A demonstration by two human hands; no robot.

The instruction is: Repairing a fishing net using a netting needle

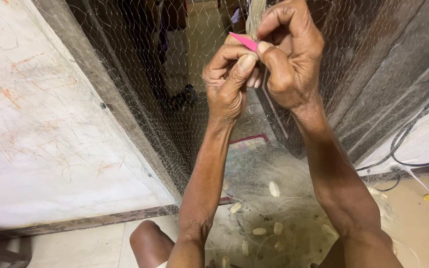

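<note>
Net: fine translucent monofilament fishing net, hung before doorway, heaped on floor; light, limp, snag-prone.
Floats: small pale oval floats in heap.
Right hand: grip closed on slim pink plastic netting needle; stiff, slick.
Left hand: pinching mesh just beside needle.
Hold: best taken at strands, judged.

Both hands are raised close together in front of a hanging fishing net. The right hand pinches a pink netting needle between thumb and forefinger, its pointed tip sticking out to the left of those fingers. The left hand sits just below and left of the needle, its fingertips pressed together on the fine mesh, touching the right thumb. Beneath the fingers, between the forearms, the net lies heaped on the floor with pale oval floats scattered in it. A scribbled white wall stands well left of the fingers, black cables to their right
</note>
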